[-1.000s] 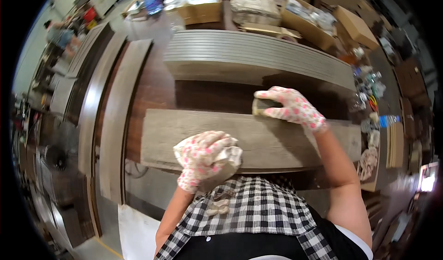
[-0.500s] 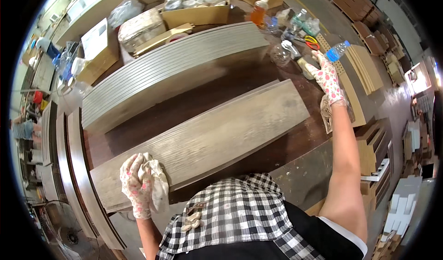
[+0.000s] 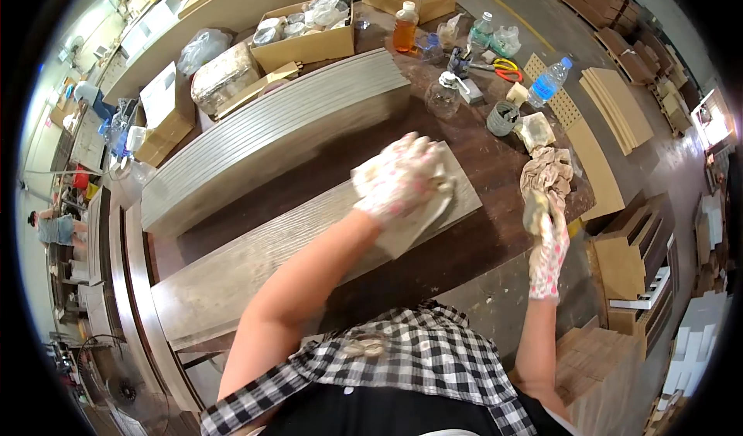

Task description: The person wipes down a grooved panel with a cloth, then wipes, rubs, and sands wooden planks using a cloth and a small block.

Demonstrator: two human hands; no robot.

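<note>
A long grey wood-grain board (image 3: 240,273) lies slantwise on the dark brown table. Over its right end is my left hand (image 3: 398,176), in a white glove with pink spots, pressing a white cloth (image 3: 418,223) against the surface; the fingers are blurred. My right hand (image 3: 548,250), gloved alike, is closed around a stained yellowish-grey pad that looks like a sponge (image 3: 535,211). It is off the board's right side, just on the near side of a crumpled tan rag (image 3: 546,174).
Behind the board stands a curved row of grey boards (image 3: 271,138). Clear jug (image 3: 443,97), grey cup (image 3: 503,118), orange-handled scissors (image 3: 507,70) and blue-labelled bottle (image 3: 550,82) sit at the far right. An open carton (image 3: 306,48) is at the back; a fan (image 3: 124,389) stands lower left.
My left hand has swept the cloth from the board's left end to its right end. My right hand has come back toward me from the far right and now holds the pad.
</note>
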